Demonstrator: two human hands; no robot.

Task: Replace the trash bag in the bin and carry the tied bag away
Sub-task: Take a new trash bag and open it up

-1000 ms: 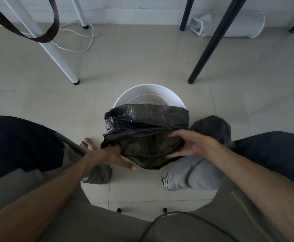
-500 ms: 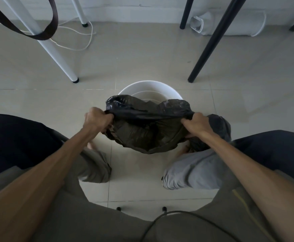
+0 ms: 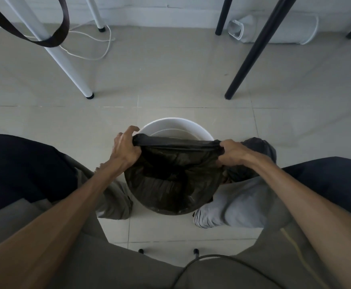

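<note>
On the tiled floor (image 3: 170,76) between your feet stood the white bin (image 3: 176,125), and most of it was hidden: only its far rim and a slice of pale inner wall showed above the black trash bag (image 3: 170,180) you held across it. Whether the bin held anything could not be made out, nor could the inside of the bag, which was dark all the way down. Your left hand (image 3: 124,148) gripped the bag's left corner with curled fingers, and your right hand (image 3: 231,153) pinched the right corner in a closed fist, so the mouth edge ran taut and straight between them over the near side of the bin. Below that edge the thin, glossy, crinkled film hung in a rounded pouch, covering the bin's front. Just behind your right hand lay a second dark bag (image 3: 260,147), bunched and matte, partly hidden by your wrist and trouser leg. Farther off, a white leg (image 3: 66,65) and a black leg (image 3: 251,53) slanted up out of view, a white cord (image 3: 99,44) looped on the floor, and a brown strap (image 3: 24,36) hung cut off at the top.
</note>
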